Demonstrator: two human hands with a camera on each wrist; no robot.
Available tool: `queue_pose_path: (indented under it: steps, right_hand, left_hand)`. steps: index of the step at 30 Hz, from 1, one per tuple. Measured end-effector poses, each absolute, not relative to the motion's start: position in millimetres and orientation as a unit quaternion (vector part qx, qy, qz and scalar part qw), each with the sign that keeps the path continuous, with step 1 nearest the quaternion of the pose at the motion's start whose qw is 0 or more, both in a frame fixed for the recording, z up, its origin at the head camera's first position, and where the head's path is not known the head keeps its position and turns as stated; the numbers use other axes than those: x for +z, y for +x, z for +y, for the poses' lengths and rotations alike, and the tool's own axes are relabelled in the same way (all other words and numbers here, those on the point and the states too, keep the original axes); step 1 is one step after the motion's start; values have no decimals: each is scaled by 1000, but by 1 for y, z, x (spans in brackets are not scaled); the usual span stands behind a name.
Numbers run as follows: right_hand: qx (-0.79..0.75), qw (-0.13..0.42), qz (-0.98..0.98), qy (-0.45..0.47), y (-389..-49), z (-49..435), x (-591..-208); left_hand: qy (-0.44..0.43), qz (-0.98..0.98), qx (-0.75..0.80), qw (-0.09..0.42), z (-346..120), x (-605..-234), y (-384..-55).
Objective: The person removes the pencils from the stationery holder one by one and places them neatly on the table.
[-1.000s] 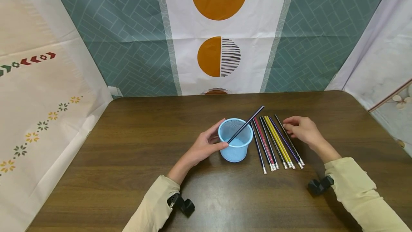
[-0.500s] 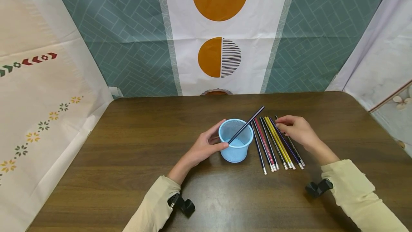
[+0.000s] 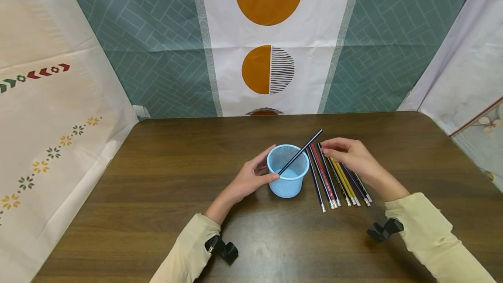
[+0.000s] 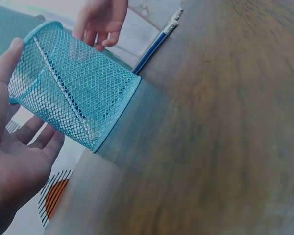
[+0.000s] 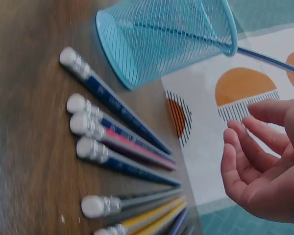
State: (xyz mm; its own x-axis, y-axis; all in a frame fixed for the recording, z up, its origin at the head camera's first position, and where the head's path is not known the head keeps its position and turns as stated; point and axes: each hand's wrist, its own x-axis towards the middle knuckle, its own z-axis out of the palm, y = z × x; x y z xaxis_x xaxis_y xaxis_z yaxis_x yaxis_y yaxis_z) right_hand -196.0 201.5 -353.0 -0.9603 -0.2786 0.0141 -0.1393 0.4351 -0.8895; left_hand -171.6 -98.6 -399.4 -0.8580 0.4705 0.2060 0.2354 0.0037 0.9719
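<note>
My left hand (image 3: pixel 253 178) holds a light blue mesh pencil cup (image 3: pixel 287 190), thumb at its near rim and fingers round its left side. The cup stands upright on the table. One dark striped pencil (image 3: pixel 301 151) leans inside it, its upper end sticking out past the right rim. Right of the cup lies a row of several pencils (image 3: pixel 325 178), dark, pink and yellow, their white erasers (image 5: pixel 93 206) toward the person. Over the far ends of this row hovers my right hand (image 3: pixel 351 156), fingers loosely bent and nothing between them in the right wrist view.
The brown wooden table (image 3: pixel 177 187) ends at a patterned cloth hanging (image 3: pixel 169 43) behind. Pale cloths (image 3: pixel 51 121) hang at both sides. Each sleeve carries a small black wrist camera (image 3: pixel 222 249).
My right hand has moved left above the pencils, from the rightmost one toward the middle of the row. The left hand and the cup stay in place.
</note>
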Motion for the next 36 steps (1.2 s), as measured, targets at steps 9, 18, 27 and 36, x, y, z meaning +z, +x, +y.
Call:
queue_pose_path:
  steps: [9,18,27,36]
  right_hand:
    - [-560,87,810,-152,-195,185,-352]
    - [-582,85,793,-158,-196,172,-347]
    - [-581,85,794,-161,-196,165,-345]
    - [-584,80,794,-150,-195,161,-344]
  left_hand:
    - [251,704,659,89,-99,-399,-172]
    - [254,699,663,90,-99,-401,-172]
    - [252,704,657,94,-98,-401,-173]
    - [255,701,659,92,-99,-400,-172]
